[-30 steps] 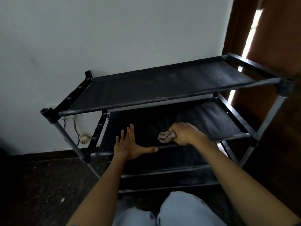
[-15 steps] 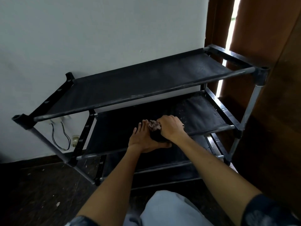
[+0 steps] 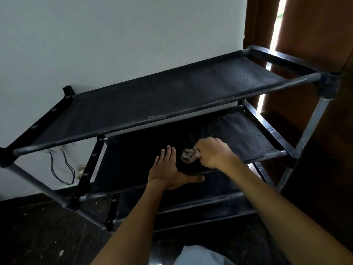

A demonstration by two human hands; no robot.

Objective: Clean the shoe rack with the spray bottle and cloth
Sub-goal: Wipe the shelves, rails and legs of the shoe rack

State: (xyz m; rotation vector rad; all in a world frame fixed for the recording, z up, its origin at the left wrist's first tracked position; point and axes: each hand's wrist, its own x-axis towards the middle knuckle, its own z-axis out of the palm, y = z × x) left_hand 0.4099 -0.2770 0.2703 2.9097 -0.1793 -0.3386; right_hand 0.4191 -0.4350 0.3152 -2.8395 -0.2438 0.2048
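Here the right hand (image 3: 214, 153) gripped a small crumpled cloth (image 3: 189, 155), fingers curled round it, pressing it onto the black fabric of the second shelf (image 3: 246, 131) of the shoe rack (image 3: 172, 96). The left hand (image 3: 168, 169) lay flat just left of the cloth, fingers straight and thumb spread along the shelf's near edge. The rack stood against a pale wall (image 3: 114, 35), with loose wires (image 3: 63, 167) hanging at the far left.
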